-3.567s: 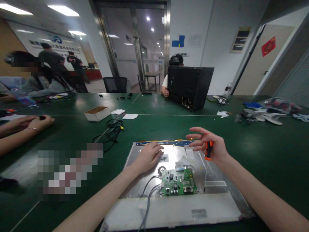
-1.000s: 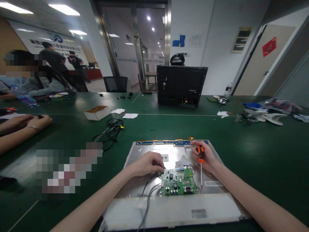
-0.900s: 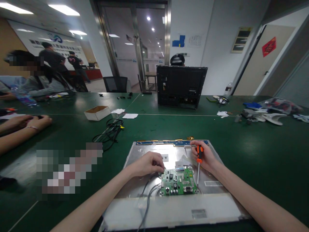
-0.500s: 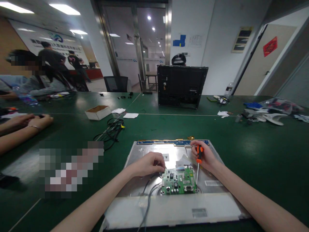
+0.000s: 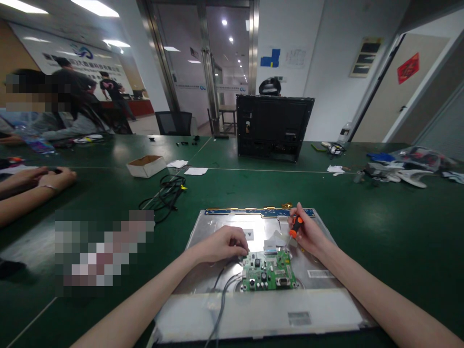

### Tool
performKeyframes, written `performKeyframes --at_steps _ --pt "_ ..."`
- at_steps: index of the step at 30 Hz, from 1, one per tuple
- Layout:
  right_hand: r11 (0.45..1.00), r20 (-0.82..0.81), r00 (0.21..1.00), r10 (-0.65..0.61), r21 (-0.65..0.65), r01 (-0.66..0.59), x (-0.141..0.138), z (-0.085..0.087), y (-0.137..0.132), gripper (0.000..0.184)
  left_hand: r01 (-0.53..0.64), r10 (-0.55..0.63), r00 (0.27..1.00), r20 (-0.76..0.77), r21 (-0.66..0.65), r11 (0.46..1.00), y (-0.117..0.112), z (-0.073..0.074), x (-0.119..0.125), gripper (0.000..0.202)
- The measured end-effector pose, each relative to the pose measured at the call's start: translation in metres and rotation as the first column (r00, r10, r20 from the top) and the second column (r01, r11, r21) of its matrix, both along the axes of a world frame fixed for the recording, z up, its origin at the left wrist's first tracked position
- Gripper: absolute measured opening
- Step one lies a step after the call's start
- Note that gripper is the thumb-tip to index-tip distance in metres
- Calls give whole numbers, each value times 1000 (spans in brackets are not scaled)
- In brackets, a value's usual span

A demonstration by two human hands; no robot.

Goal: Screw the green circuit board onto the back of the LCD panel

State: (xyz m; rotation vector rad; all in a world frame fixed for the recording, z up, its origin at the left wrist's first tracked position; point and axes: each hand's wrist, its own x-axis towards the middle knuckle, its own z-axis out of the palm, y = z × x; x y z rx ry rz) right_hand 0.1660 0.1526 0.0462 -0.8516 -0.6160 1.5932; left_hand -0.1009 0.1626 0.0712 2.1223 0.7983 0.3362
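Note:
A green circuit board (image 5: 268,271) lies on the silver back of a flat display panel (image 5: 217,237). At the board's upper left corner, my left hand (image 5: 232,243) is closed in a pinch; whatever its fingertips hold is hidden. My right hand (image 5: 308,232) grips an orange-and-black screwdriver (image 5: 296,226), its shaft slanting down and left toward the board's upper right corner. The tip is too faint to place exactly. Grey cables (image 5: 224,302) run from the board's left side over the panel's near edge. A narrow blue board (image 5: 239,212) lines the panel's far edge.
Black cables (image 5: 170,191) lie coiled left of the panel, near an open white box (image 5: 146,166). A black monitor housing (image 5: 273,128) stands across the green table (image 5: 398,232). Another person's hands (image 5: 54,180) are at the left. Plastic parts (image 5: 395,171) lie far right.
My right hand has lifted and tilted the screwdriver, so its tip has left the board's lower right corner and moved to near the upper right. The left hand stays in place.

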Motion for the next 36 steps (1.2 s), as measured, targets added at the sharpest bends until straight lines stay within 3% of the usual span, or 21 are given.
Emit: performKeyframes --at_steps 8,11,14,17,20,22,25,30,33,36 --pt "984 67 997 -35 179 22 0 16 -7 28 -11 11 1000 -23 -5 1000 0 -2 0 6" --pt "959 112 991 -72 281 38 -5 31 -12 31 -28 28 999 -28 -16 999 0 -3 0 5" --pt "920 224 972 -64 392 -30 -17 56 -20 38 -55 54 998 -22 -42 998 0 -5 1 5" --pt "706 563 806 -182 645 -291 -29 93 -29 38 -61 60 998 -10 -42 997 0 -4 0 6" --pt "425 648 500 -574 759 -494 -39 129 -38 30 -31 31 1000 -5 -23 999 0 -3 0 7" --pt "351 628 331 -704 714 -606 -43 145 -41 22 -22 22 1000 4 -23 999 0 -2 0 7" --pt "363 674 237 -700 621 -694 -46 149 -41 24 -25 25 1000 16 -22 999 -1 0 0 7" --pt "414 778 115 -618 447 -793 -48 132 -29 22 -1 1 1000 2 -32 999 -1 3 0 6" --pt "448 841 90 -534 371 -814 -50 127 -23 23 -3 3 1000 -3 -59 998 -1 3 0 6" --pt "439 870 109 -481 347 -829 -53 126 -22 24 -22 22 1000 11 -77 997 0 1 -1 6"
